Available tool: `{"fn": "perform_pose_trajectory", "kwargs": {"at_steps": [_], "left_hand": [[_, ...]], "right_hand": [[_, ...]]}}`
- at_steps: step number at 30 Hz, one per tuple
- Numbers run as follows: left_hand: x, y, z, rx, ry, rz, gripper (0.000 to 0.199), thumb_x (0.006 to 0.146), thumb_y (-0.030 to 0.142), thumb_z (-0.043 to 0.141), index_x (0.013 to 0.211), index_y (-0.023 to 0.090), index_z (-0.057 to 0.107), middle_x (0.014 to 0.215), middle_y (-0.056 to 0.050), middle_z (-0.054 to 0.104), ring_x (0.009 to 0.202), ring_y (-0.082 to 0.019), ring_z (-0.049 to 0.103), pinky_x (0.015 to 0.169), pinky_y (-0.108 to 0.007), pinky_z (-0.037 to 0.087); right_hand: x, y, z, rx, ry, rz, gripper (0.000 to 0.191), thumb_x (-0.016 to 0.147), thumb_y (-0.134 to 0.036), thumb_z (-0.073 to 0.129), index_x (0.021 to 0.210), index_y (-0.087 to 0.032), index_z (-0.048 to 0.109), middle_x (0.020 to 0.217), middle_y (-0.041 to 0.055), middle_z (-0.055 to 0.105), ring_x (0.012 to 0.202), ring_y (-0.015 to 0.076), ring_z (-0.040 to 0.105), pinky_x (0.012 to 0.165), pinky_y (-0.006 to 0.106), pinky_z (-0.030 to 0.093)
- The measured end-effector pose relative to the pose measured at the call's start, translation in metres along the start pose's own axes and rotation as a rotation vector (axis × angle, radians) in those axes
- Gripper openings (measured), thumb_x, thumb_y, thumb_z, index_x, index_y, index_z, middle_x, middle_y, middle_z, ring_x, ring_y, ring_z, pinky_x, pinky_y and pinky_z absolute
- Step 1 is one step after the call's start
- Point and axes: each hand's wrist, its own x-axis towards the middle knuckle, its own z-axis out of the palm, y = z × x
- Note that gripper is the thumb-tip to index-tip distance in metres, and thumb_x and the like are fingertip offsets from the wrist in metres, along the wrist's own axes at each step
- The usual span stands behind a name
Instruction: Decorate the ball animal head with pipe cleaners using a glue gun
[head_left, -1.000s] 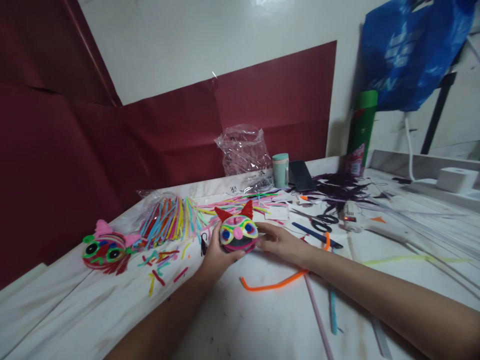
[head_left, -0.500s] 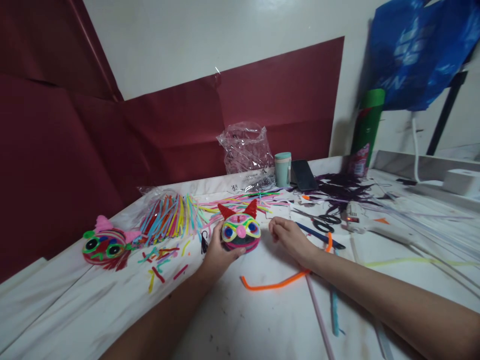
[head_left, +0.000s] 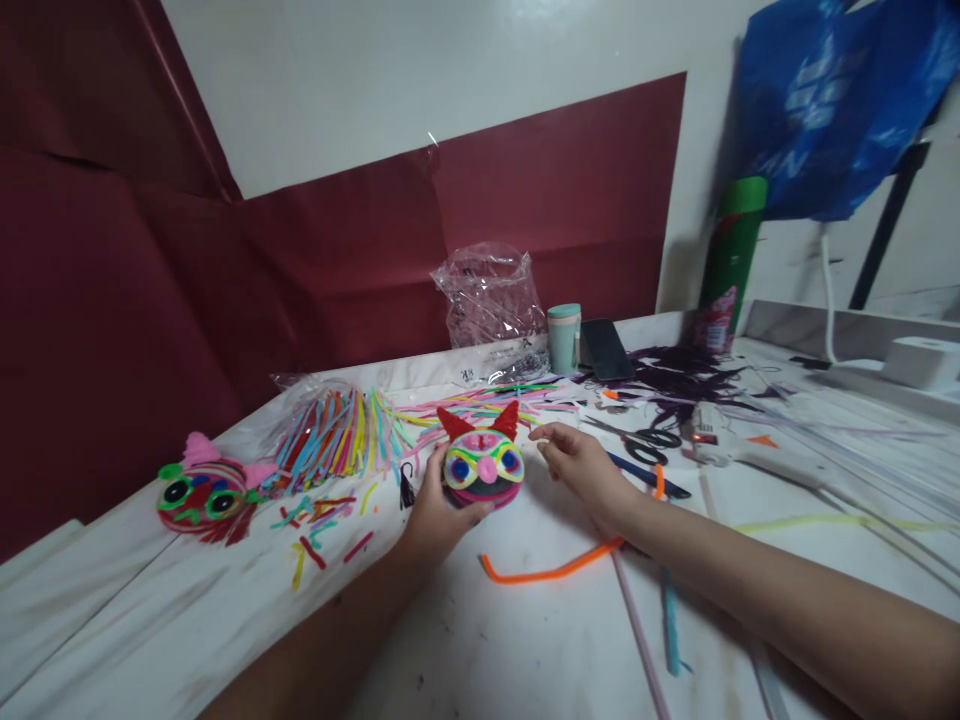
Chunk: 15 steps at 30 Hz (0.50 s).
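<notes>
My left hand [head_left: 442,510] is wrapped around a small round pipe-cleaner animal head [head_left: 484,470], holding it upright over the table. The head has red pointed ears, blue eyes ringed in white and yellow, a pink nose and a dark mouth. Just to its right, apart from it, is my right hand [head_left: 581,465]. The index finger there reaches out to the left, the others are loosely bent, and nothing shows between them. Below the hands lies a bent orange pipe cleaner [head_left: 551,573], partly hidden by my right forearm.
A second pipe-cleaner head [head_left: 206,495] sits at left, near bundled pipe cleaners [head_left: 337,435] and cut scraps [head_left: 319,525]. Scissors [head_left: 641,440], a glue gun [head_left: 712,440], a phone [head_left: 606,350], a light-green container [head_left: 564,338] and dark purple shreds [head_left: 690,385] lie behind and right.
My right hand has loosened from a closed curl, its index finger now extended leftward. The left hand keeps its hold on the head, which has barely moved.
</notes>
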Motion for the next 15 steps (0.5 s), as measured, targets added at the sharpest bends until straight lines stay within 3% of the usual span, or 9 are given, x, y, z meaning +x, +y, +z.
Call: {"fn": "perform_pose_trajectory", "kwargs": {"at_steps": [6,10,15], "left_hand": [[-0.005,0.004,0.001,0.072,-0.024,0.050,0.088,0.055,0.023,0.077,0.130,0.021,0.032,0.137,-0.013,0.038,0.124,-0.030,0.041,0.103,-0.042,0.033],[-0.007,0.005,0.000,0.079,-0.050,0.068,0.091,0.054,0.027,0.078,0.131,0.021,0.030,0.134,-0.013,0.041,0.121,-0.030,0.044,0.101,-0.042,0.036],[-0.007,0.008,0.002,0.148,0.043,0.097,0.090,0.044,0.028,0.082,0.124,0.019,0.041,0.126,-0.012,0.045,0.123,-0.034,0.039,0.104,-0.046,0.030]], "right_hand": [[-0.008,-0.002,0.005,0.146,-0.117,0.139,0.018,0.070,-0.027,0.051,0.086,-0.019,0.055,0.075,0.0008,0.058,0.070,0.0154,0.056,0.058,0.025,0.044],[-0.014,-0.009,0.008,0.062,-0.154,0.044,0.022,0.075,-0.036,0.052,0.085,-0.018,0.058,0.085,0.0035,0.061,0.083,0.0190,0.057,0.065,0.027,0.046],[-0.018,-0.013,0.008,-0.017,-0.158,0.000,0.034,0.074,-0.045,0.058,0.090,-0.015,0.059,0.084,0.0044,0.064,0.080,0.0196,0.058,0.067,0.029,0.045]]}}
